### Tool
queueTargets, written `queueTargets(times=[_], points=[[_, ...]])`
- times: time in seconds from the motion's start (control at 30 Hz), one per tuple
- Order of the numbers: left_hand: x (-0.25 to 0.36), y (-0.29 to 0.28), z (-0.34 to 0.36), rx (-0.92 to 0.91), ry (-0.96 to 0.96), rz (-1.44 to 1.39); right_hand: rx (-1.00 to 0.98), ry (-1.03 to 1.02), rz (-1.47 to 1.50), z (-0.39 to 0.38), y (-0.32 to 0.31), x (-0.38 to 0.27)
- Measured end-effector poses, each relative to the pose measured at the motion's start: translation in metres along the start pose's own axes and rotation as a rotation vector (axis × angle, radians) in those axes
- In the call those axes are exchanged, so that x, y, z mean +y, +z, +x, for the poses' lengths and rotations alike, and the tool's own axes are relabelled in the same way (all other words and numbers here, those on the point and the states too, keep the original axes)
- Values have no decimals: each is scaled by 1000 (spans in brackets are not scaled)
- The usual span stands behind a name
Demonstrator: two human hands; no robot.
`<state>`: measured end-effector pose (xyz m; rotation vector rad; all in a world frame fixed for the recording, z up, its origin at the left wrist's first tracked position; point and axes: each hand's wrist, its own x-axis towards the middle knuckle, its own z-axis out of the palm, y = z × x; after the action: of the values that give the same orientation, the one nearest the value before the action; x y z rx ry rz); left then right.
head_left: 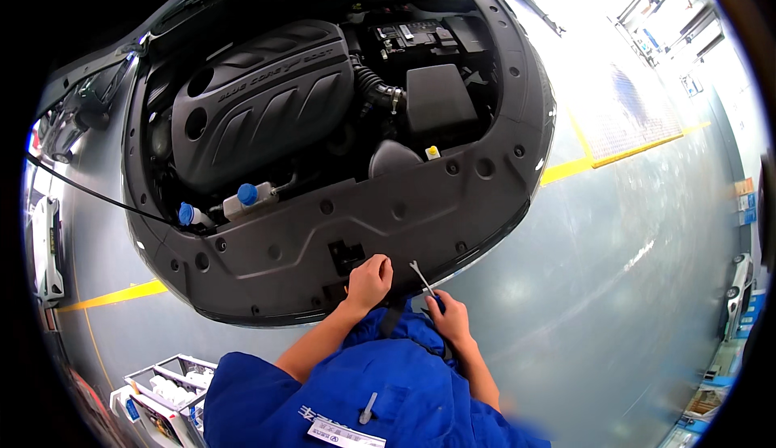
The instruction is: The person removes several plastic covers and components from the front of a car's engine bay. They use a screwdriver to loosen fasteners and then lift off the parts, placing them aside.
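Note:
My left hand (371,281) is closed above the front edge of the black plastic cover (299,246), just beside the hood latch opening (346,256). Whatever its fingers hold, if anything, is hidden. A small orange bit (347,290) shows by its wrist side. Wrapped round the dark handle of a trim clip remover (421,277), my right hand (451,317) is close to the bumper edge. The tool has a thin metal shaft and a forked tip, which points up and forward over the cover. Several round clips and recesses dot the cover.
Beyond the cover are the engine cover (267,96), air filter box (440,99), battery (412,36) and two blue-capped reservoirs (247,194). A prop rod (89,189) slants at the left. A metal cart (174,379) stands at lower left; a floor grate (634,121) lies right.

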<state>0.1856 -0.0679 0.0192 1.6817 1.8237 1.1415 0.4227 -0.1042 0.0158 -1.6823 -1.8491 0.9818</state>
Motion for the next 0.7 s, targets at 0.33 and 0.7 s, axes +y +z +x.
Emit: queueTargets(times=[0.33, 0.7], points=[[-32, -52, 48, 253, -202, -150, -116, -316, -55, 79, -8, -62], [-94, -82, 108, 189, -162, 453, -594, -464, -603, 215, 34, -199]])
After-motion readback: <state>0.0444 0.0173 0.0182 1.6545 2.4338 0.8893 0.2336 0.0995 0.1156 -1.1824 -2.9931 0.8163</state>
